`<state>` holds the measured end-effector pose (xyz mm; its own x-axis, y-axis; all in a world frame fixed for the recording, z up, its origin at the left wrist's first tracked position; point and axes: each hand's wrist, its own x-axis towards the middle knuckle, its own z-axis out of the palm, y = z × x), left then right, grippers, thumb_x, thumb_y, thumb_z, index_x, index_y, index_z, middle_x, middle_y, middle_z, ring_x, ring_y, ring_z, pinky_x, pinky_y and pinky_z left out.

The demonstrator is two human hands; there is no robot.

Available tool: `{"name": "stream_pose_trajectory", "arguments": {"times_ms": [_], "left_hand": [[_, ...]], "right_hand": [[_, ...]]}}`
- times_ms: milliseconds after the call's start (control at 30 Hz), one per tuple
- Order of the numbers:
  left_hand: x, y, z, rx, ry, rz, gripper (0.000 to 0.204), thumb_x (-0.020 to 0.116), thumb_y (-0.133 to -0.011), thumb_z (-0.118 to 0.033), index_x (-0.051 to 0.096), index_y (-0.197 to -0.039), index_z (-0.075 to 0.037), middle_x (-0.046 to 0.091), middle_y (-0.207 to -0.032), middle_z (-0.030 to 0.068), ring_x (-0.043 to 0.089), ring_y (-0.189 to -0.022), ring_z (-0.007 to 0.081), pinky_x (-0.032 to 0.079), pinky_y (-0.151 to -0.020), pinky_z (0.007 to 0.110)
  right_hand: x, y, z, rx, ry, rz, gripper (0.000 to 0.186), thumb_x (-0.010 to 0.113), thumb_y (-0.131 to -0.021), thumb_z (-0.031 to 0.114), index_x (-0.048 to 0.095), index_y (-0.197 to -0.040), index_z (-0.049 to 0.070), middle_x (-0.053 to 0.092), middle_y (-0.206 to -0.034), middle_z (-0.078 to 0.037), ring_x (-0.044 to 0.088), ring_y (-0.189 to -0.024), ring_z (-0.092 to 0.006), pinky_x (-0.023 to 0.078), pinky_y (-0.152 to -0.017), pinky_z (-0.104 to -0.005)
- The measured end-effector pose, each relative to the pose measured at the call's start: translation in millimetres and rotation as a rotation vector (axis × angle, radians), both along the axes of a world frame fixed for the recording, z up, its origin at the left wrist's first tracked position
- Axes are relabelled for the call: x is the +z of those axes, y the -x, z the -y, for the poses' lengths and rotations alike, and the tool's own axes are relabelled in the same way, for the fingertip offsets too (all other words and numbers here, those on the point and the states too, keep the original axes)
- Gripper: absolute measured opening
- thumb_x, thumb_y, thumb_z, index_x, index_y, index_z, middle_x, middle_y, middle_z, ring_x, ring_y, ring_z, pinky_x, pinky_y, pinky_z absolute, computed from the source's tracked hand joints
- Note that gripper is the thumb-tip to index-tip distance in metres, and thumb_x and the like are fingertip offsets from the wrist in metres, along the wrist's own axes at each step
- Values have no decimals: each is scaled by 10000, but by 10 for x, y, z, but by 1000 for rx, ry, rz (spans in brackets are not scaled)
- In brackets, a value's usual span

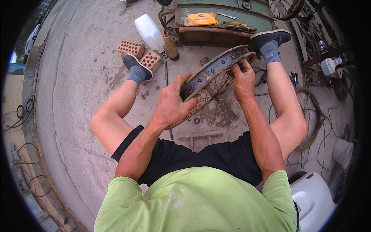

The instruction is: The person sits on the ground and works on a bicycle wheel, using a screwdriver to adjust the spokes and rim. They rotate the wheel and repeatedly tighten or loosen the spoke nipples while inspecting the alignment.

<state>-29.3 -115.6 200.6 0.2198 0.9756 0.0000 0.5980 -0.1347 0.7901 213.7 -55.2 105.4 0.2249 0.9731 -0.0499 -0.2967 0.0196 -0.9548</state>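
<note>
A rusty spoked wheel rim (pixel 211 71) is held up at a slant between my knees. Its inner channel faces me, dark and worn, with a row of spoke nipple heads along it. My left hand (pixel 174 99) is wrapped over the left part of the rim, thumb on the near edge and fingers on the far side. On the right part, my right hand (pixel 243 81) grips the rim's edge, fingers bent against it. The spokes (pixel 220 87) hang below the rim, partly hidden by it. Whether the right fingers also hold something small cannot be made out.
Perforated bricks (pixel 130 47) lie by my left foot, near a white plastic jug (pixel 149 31) and a brown bottle (pixel 170 47). Ahead, a green metal cart (pixel 251 9) bears an orange box (pixel 201 19), a wrench (pixel 227 16) and yellow-handled pliers (pixel 239 25). A tire (pixel 319 116) lies right.
</note>
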Motion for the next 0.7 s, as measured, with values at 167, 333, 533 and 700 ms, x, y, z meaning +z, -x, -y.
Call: {"name": "stream_pose_trajectory", "arguments": {"times_ms": [167,333,533,700], "left_hand": [[5,11,4,-4,13,8,653,816,-775,-173,576,-1351,17,723,-1148,237,729,-1059,319,546,-964,399],[22,55,-6,-14,55,-3,655,823,-773,-159,575,-1351,27,731,-1153,225,729,-1061,284,552,-961,383],[-169,215,190,70,20,88,628,842,-755,-95,593,-1314,44,750,-1098,169,716,-997,187,562,-933,332],[-360,182,448,127,-45,238,631,865,-754,-148,593,-1293,37,745,-1048,193,743,-907,257,583,-851,359]], "right_hand": [[62,34,19,-3,-8,-50,180,740,-986,137,719,-1121,20,724,-989,-6,638,-849,-79,521,-769,-250],[142,12,35,35,32,-36,173,734,-989,128,717,-1122,18,732,-1006,-14,650,-867,-88,529,-778,-250],[176,9,42,246,-19,12,184,666,-1022,101,696,-1180,12,724,-1073,-21,662,-942,-105,554,-832,-282],[465,-5,3,357,-94,119,207,654,-947,68,738,-1107,-34,741,-1008,-17,633,-902,-84,519,-829,-273]]}}
